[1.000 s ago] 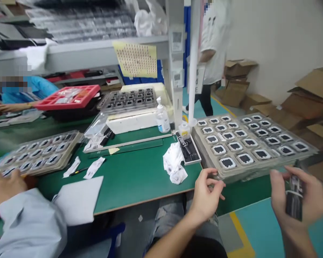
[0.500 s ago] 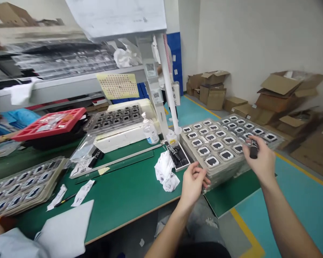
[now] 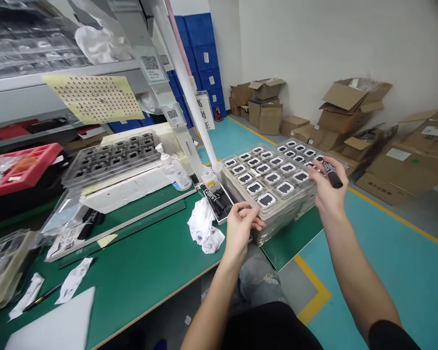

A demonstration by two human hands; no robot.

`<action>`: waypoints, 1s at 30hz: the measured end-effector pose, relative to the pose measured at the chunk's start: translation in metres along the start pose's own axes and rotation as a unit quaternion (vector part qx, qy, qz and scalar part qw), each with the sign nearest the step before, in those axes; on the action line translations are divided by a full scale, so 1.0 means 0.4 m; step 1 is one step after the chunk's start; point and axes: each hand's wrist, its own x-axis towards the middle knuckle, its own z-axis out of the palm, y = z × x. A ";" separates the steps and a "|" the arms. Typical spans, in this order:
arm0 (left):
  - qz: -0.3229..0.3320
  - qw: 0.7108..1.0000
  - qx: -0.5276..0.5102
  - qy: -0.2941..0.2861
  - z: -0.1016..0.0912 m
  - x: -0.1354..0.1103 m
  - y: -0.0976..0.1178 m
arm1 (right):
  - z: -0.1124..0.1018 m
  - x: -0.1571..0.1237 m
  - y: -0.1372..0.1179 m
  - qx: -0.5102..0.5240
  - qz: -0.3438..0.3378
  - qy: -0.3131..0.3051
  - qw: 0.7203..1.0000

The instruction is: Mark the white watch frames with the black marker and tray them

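In the head view, my right hand [image 3: 330,189] is closed around a thick black marker pen [image 3: 332,176], its dark end pointing down toward me. This hand hovers over the right side of the stacked clear plastic trays [image 3: 277,214]. White-rimmed parts with dark centres [image 3: 266,200] sit in rows in the top tray's pockets. My left hand [image 3: 243,221] is at the stack's near left corner, fingers loosely bent and apart, the tips by the tray edge. Whether they press on the tray I cannot tell. A second group of filled trays [image 3: 295,150] lies behind.
Left of the stack are an open box of markers [image 3: 219,201], a crumpled white cloth [image 3: 204,226] and a pump bottle [image 3: 175,170]. A slanted white post [image 3: 190,87] rises behind. Cardboard boxes [image 3: 266,112] line the wall. The green table's front edge [image 3: 156,291] runs below.
The view has swung right and closer, so things on the table appear further left. My right hand still holds the marker, now tilted differently. My left hand stays by the tray corner.
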 end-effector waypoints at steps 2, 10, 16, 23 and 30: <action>-0.004 1.000 0.019 -0.002 -0.010 0.004 0.003 | 0.007 -0.004 -0.001 0.038 0.015 0.020 0.999; -0.003 1.000 0.019 0.019 -0.026 -0.011 -0.018 | 0.029 -0.038 -0.032 0.098 -0.006 0.059 0.993; 0.006 1.000 -0.016 0.023 0.001 -0.010 -0.006 | 0.049 -0.005 -0.041 0.094 -0.015 0.060 0.994; 0.011 0.999 -0.044 0.000 0.021 -0.004 0.017 | 0.067 0.045 -0.050 0.070 -0.046 0.051 0.995; 0.034 0.999 -0.035 -0.010 0.050 -0.009 0.032 | 0.026 0.088 -0.010 0.048 -0.033 0.077 0.995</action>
